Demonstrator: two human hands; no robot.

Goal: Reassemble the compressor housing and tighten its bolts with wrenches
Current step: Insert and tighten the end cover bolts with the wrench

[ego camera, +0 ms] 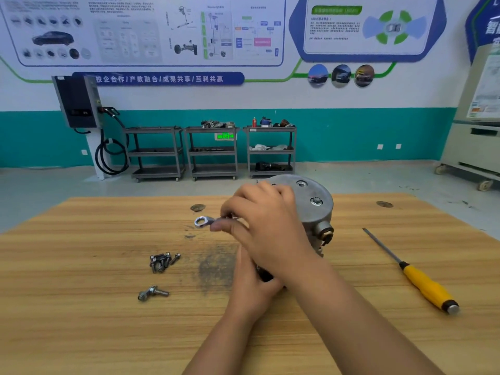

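wrench (202, 221) runs l-r, ring end toward left edge of bench (81, 266), shank hidden in r hand (266, 226) pinching it; l hand (250, 282) against compressor housing (311, 203), grip can't tell.

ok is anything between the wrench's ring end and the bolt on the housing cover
Nothing separate. The silver ring wrench points left, away from the hex bolt on the round grey metal compressor housing cover; only the right hand gripping it lies between them.
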